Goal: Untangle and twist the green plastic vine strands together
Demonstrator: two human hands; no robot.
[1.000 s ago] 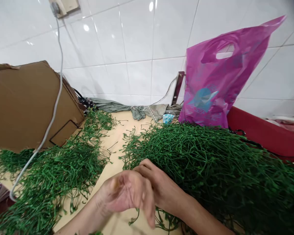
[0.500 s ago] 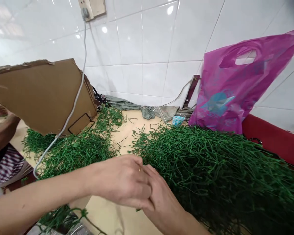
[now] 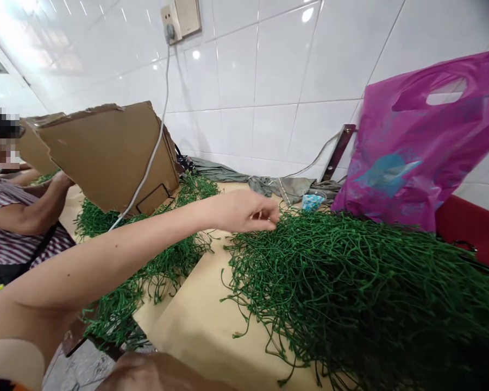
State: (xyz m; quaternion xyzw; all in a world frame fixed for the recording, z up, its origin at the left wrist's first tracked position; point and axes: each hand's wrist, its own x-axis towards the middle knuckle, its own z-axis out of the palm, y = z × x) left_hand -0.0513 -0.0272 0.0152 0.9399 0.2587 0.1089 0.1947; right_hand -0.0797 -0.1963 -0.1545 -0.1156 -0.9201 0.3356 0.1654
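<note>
My left hand [image 3: 255, 212] reaches across to the far left edge of a big heap of green artificial plant stems [image 3: 334, 271]. Its fingers are curled, thumb side toward the pile, and whatever they pinch is too small to make out. Low at the bottom edge is my right hand [image 3: 142, 374], only its back showing; the fingers are hidden. Beyond my left forearm lies a second bunch of green stems [image 3: 167, 266], partly covered by the arm.
A torn cardboard sheet [image 3: 114, 152] stands at the left with a cable [image 3: 157, 146] running down before it. Beyond sits a person in a striped top [image 3: 8, 217]. A purple plastic bag [image 3: 415, 146] and a blue-patterned cup [image 3: 312, 201] stand near the tiled wall.
My hands were together in front of the heap; now they are apart. The left has moved forward to the heap's far edge, the right down and left. The view has shifted left.
</note>
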